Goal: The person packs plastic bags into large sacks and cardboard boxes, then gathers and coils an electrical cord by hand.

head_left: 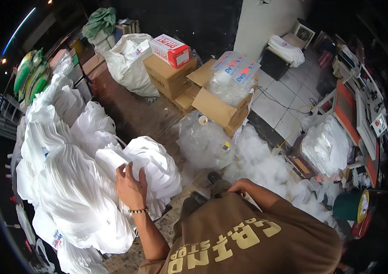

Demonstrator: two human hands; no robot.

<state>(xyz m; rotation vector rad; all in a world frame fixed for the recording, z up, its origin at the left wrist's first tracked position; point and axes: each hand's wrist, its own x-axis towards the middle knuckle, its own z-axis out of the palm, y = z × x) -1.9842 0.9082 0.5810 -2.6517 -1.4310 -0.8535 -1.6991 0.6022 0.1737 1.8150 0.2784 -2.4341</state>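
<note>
Your left hand point(131, 188) rests at the near side of a loose white bundle point(159, 166), its fingers point(129, 171) apart and lightly bent, not clamped on anything. That spread likely steadies several thin layers at once without creasing them. The bundle lies in front of you to the left, against the large white pile point(66, 173), probably so that you can reach it without leaning; what carries the pile is hidden. Your right hand point(241, 185) is by your lap, beside the brown shirt point(253, 233) — its fingers are mostly out of sight, so whether they are together or grip something, you cannot tell from here. Ahead, the open carton point(217, 107) has its flaps turned out, perhaps because the clear plastic point(230, 89) bulges above its rim. The red-and-white box point(171, 51) sits on stacked cartons point(169, 78), seemingly to save floor room.
</note>
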